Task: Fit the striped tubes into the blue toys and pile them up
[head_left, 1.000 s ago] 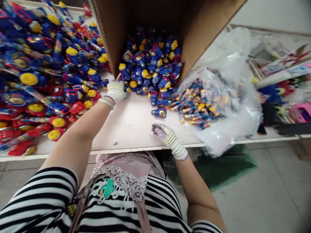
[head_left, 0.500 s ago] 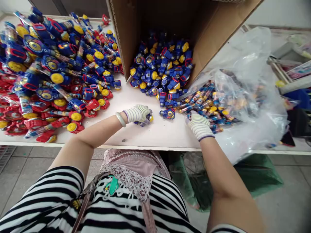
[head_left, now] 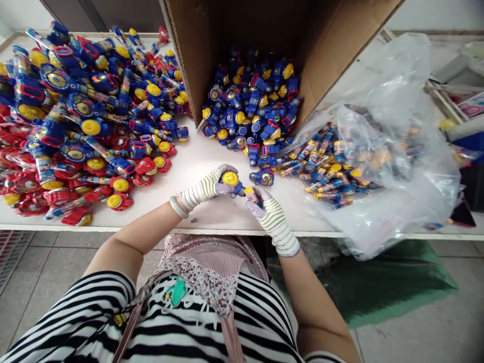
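My left hand (head_left: 207,187), in a striped glove, is closed around a blue toy with a round yellow cap (head_left: 230,178). Between the fingers of my right hand (head_left: 273,216), gloved alike, is a small clear tube with a yellow end (head_left: 250,194). The tube's end is at the toy's grey nozzle; whether they are joined I cannot tell. Just beyond my right fingers another blue toy (head_left: 262,177) lies on the white table (head_left: 212,218). To the right, many similar tubes (head_left: 333,171) spill from a clear plastic bag (head_left: 401,201).
An open cardboard box (head_left: 321,75) on its side holds a heap of blue toys (head_left: 253,103). At the left is a large pile of blue and red toys (head_left: 91,126), several with tubes attached. A green bag (head_left: 389,282) lies below the table edge.
My right hand has come left from the tube pile, bringing a tube to the blue toy. My left hand has raised and turned its toy, so the yellow cap shows.
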Demonstrator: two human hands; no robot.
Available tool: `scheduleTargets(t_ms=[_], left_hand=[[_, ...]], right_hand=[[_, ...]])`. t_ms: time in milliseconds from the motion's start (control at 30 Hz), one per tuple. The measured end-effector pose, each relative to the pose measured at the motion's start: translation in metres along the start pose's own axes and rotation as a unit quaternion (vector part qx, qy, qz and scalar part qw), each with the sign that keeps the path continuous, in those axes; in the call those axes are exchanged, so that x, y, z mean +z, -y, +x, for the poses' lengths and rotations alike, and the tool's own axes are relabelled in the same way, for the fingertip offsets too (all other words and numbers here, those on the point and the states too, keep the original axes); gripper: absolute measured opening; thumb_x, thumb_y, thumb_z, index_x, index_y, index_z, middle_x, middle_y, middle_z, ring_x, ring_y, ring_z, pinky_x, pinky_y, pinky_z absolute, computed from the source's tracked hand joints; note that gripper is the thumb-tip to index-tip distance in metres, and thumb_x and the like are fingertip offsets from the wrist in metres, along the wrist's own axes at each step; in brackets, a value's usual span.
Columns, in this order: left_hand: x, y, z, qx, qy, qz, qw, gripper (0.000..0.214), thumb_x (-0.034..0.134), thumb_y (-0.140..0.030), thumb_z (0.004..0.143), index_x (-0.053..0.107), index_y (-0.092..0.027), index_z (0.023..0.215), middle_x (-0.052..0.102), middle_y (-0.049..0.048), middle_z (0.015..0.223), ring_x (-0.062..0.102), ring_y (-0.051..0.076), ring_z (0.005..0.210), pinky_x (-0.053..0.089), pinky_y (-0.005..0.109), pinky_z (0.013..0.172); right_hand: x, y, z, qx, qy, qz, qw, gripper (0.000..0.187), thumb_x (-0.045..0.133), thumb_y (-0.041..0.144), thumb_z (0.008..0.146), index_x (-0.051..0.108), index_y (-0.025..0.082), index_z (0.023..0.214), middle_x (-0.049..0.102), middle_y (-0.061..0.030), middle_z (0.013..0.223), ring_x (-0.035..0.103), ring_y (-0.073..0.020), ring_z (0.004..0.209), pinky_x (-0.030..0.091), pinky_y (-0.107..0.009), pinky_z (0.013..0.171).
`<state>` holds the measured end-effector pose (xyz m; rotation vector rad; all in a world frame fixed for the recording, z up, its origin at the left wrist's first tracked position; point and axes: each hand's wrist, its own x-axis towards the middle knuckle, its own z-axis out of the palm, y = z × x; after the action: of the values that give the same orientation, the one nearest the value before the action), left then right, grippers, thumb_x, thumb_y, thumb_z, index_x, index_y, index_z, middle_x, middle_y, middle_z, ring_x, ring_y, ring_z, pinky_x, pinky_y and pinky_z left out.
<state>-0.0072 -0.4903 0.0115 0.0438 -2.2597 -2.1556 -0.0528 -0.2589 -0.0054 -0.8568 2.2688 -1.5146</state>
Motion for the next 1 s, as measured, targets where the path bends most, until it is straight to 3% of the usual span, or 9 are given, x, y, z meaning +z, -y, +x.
scheduleTargets(t_ms=[100, 233, 333, 467, 567, 667, 767, 867, 1000], left_hand=[[0.001, 0.000, -0.007, -0.019, -0.021, -0.036, 0.999, 0.055, 0.076, -0.031, 0.065, 0.059, -0.016, 0.115, 0.065, 0.0060, 0.101, 0.064, 0.018, 0.087, 0.054, 0.029, 0.077], [-0.007, -0.005, -0.009, -0.023, -0.049, -0.084, 0.995, 0.055, 0.072, -0.033, 0.067, 0.057, -0.016, 0.117, 0.063, 0.0046, 0.096, 0.062, 0.015, 0.074, 0.053, 0.026, 0.064], [-0.004, -0.012, -0.011, -0.015, -0.021, -0.059, 0.998, 0.055, 0.076, -0.033, 0.067, 0.057, -0.016, 0.115, 0.063, 0.0031, 0.092, 0.061, 0.012, 0.068, 0.051, 0.023, 0.059], [0.012, -0.021, -0.017, -0.010, -0.094, -0.029, 0.995, 0.042, 0.076, -0.035, 0.076, 0.055, -0.015, 0.107, 0.059, -0.0003, 0.082, 0.058, 0.010, 0.061, 0.050, 0.021, 0.056], [0.020, -0.019, -0.019, 0.011, -0.117, -0.007, 0.993, 0.040, 0.075, -0.034, 0.077, 0.055, -0.015, 0.106, 0.059, 0.0001, 0.084, 0.060, 0.010, 0.066, 0.051, 0.021, 0.059], [0.018, -0.015, -0.019, 0.033, -0.086, 0.018, 0.996, 0.037, 0.077, -0.033, 0.075, 0.058, -0.015, 0.102, 0.058, 0.0003, 0.085, 0.058, 0.010, 0.066, 0.050, 0.021, 0.060], [0.010, -0.013, -0.019, 0.037, -0.020, 0.039, 0.998, 0.037, 0.077, -0.034, 0.074, 0.060, -0.015, 0.101, 0.059, 0.0003, 0.084, 0.058, 0.010, 0.065, 0.050, 0.021, 0.060], [0.005, -0.013, -0.021, 0.044, 0.005, 0.060, 0.997, 0.041, 0.078, -0.037, 0.072, 0.061, -0.015, 0.102, 0.062, 0.0023, 0.089, 0.061, 0.013, 0.071, 0.053, 0.024, 0.064], [0.006, -0.012, -0.021, -0.033, -0.062, 0.074, 0.995, 0.043, 0.078, -0.040, 0.073, 0.060, -0.016, 0.104, 0.062, 0.0019, 0.085, 0.061, 0.013, 0.063, 0.052, 0.023, 0.056]], right_hand=[[-0.005, 0.007, 0.006, -0.049, 0.014, -0.156, 0.986, 0.044, 0.051, 0.046, 0.095, 0.063, 0.017, 0.125, 0.071, -0.0159, 0.119, 0.068, -0.0289, 0.110, 0.053, -0.045, 0.097], [-0.015, 0.023, 0.006, -0.023, 0.068, -0.332, 0.941, 0.049, 0.044, 0.049, 0.100, 0.062, 0.017, 0.134, 0.073, -0.0154, 0.121, 0.071, -0.0294, 0.104, 0.053, -0.038, 0.085], [-0.015, 0.039, 0.010, -0.012, 0.134, -0.413, 0.900, 0.047, 0.044, 0.049, 0.101, 0.063, 0.019, 0.132, 0.073, -0.0143, 0.120, 0.071, -0.0290, 0.098, 0.050, -0.034, 0.077], [-0.009, 0.053, 0.017, 0.002, 0.165, -0.470, 0.867, 0.047, 0.041, 0.047, 0.102, 0.061, 0.018, 0.133, 0.074, -0.0136, 0.117, 0.071, -0.0282, 0.092, 0.044, -0.032, 0.071], [-0.005, 0.051, 0.015, 0.022, 0.180, -0.448, 0.875, 0.044, 0.041, 0.048, 0.102, 0.065, 0.017, 0.123, 0.075, -0.0125, 0.107, 0.070, -0.0267, 0.086, 0.040, -0.031, 0.067], [0.000, 0.043, 0.006, 0.035, 0.177, -0.374, 0.910, 0.043, 0.042, 0.050, 0.100, 0.066, 0.016, 0.113, 0.074, -0.0128, 0.097, 0.068, -0.0255, 0.082, 0.040, -0.031, 0.067], [0.008, 0.033, -0.005, 0.055, 0.203, -0.195, 0.958, 0.049, 0.035, 0.054, 0.101, 0.065, 0.015, 0.104, 0.070, -0.0093, 0.083, 0.062, -0.0209, 0.072, 0.042, -0.029, 0.065], [0.015, 0.028, -0.010, 0.109, 0.250, -0.036, 0.962, 0.063, 0.017, 0.058, 0.103, 0.063, 0.016, 0.106, 0.060, -0.0030, 0.066, 0.052, -0.0176, 0.056, 0.040, -0.028, 0.056], [0.017, 0.030, 0.003, 0.072, 0.193, -0.179, 0.962, 0.055, 0.032, 0.061, 0.100, 0.064, 0.018, 0.114, 0.070, -0.0101, 0.091, 0.061, -0.0213, 0.074, 0.044, -0.030, 0.067]])
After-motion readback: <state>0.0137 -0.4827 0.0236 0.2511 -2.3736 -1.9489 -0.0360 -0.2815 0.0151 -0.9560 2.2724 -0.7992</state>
